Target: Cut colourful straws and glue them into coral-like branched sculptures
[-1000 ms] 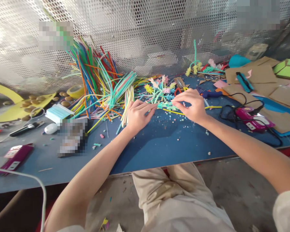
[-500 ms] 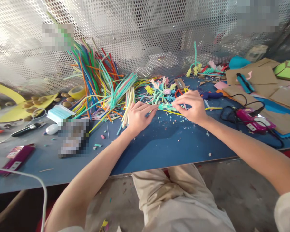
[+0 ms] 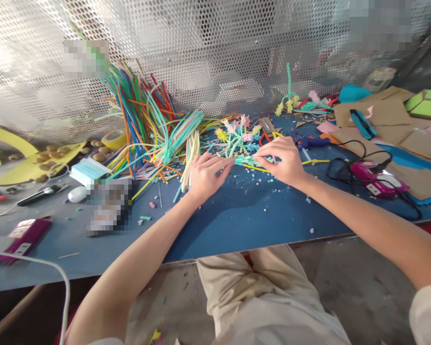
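Note:
Between my hands, just above the blue tabletop, is a short mint-green pipe cleaner piece point(image 3: 242, 160) with a fuzzy, leafy look. My left hand point(image 3: 208, 175) pinches its left end between thumb and fingertips. At its right end, my right hand point(image 3: 282, 158) grips with thumb and forefinger. Right behind them stands a cluster of pipe cleaner flowers point(image 3: 239, 134) in pink, yellow, blue and green. A yellow pipe cleaner point(image 3: 316, 161) passes under my right hand. Beside my left hand lie bundles of pastel pipe cleaners point(image 3: 183, 134).
A tall heap of coloured pipe cleaners point(image 3: 136, 120) leans on the mesh panel point(image 3: 230, 57). To the right are a glue gun point(image 3: 314, 142), a purple power strip point(image 3: 377, 179) with black cords and cardboard sheets point(image 3: 377, 112). A face mask point(image 3: 89, 170) and a white mouse point(image 3: 77, 193) lie left.
Both hands stay almost in place on the green pipe cleaner piece. My right hand has shifted very slightly left. The camera view has moved a little.

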{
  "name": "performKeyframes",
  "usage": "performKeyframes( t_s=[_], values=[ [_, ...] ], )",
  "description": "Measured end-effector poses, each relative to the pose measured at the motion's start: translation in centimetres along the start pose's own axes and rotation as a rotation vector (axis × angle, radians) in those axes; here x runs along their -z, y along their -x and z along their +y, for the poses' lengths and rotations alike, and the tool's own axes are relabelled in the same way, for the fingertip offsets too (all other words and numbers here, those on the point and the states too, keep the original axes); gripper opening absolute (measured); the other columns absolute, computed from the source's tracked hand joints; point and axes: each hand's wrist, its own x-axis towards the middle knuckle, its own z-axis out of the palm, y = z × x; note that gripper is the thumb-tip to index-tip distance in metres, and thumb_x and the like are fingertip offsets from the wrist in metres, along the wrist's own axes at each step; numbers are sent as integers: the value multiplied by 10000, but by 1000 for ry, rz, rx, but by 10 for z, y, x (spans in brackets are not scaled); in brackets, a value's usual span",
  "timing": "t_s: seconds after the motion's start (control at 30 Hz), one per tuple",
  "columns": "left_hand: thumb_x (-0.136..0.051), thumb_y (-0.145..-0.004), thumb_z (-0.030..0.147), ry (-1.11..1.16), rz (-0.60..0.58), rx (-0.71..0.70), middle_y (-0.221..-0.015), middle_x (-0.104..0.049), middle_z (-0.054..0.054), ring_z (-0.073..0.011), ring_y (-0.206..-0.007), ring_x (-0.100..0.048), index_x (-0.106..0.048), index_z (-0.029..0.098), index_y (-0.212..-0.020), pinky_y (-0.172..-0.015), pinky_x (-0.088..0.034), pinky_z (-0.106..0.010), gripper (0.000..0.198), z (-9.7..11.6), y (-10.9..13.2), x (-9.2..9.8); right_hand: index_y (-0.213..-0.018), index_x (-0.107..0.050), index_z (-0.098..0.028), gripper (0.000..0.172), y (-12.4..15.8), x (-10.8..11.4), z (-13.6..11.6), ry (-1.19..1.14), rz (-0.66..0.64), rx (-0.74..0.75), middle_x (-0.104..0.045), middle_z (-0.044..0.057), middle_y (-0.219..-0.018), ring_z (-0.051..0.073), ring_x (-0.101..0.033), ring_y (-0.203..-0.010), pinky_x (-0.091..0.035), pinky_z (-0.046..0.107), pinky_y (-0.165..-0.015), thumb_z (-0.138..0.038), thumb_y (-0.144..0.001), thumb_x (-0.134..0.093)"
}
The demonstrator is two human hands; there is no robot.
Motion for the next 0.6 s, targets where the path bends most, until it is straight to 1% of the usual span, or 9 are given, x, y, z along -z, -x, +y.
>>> performKeyframes(
  t_s=[0.07,0.13,0.23,0.27,0.33,0.43,0.6],
  values=[
    [-658,-1031,363,-13,-13,2,-919,-820,-17,-187,-813,-647,-826,299,-1096,-798,-424,-377,192,-1,0,0,-842,-762,-277,196,-1,1,0,-33,-9,1,-813,-20,-893,201,-736,-858,-471,420,-917,-392,-981,-687],
    [-652,-1033,370,-23,-18,3,-930,-823,-18,-192,-815,-647,-826,304,-1111,-804,-425,-383,202,-1,0,0,-855,-757,-267,225,-1,4,1,-78,-9,-31,-805,1,-887,206,-733,-839,-487,424,-906,-386,-1002,-635],
    [-650,-1034,367,-23,-30,1,-965,-826,-15,-197,-832,-650,-816,325,-1160,-813,-427,-389,212,-2,0,1,-912,-760,-258,218,-2,8,6,-150,7,-96,-780,26,-855,215,-705,-798,-513,416,-843,-362,-1005,-592],
    [-650,-1034,365,-22,-37,1,-977,-827,-14,-198,-841,-652,-812,334,-1175,-817,-428,-393,217,-2,1,1,-931,-762,-254,199,-2,9,8,-174,-7,-101,-772,27,-846,213,-692,-779,-517,407,-819,-355,-995,-603],
    [-651,-1033,363,-19,-49,4,-995,-829,-12,-198,-852,-656,-808,350,-1193,-827,-429,-400,224,-3,1,2,-952,-766,-248,162,-1,12,13,-209,-81,-86,-764,21,-846,200,-670,-743,-516,395,-798,-343,-969,-635],
    [-648,-1035,363,-10,-61,9,-1022,-831,-10,-199,-869,-661,-806,358,-1199,-836,-430,-407,228,-3,1,3,-964,-765,-249,125,-1,14,18,-225,-195,-39,-772,4,-873,186,-660,-732,-507,399,-832,-328,-934,-672],
    [-645,-1037,364,-16,-82,19,-1051,-832,-14,-212,-891,-663,-809,360,-1195,-846,-426,-418,228,-3,1,3,-915,-753,-255,93,0,13,16,-223,-225,11,-740,-5,-814,187,-653,-747,-490,390,-836,-344,-904,-726]
  ],
)
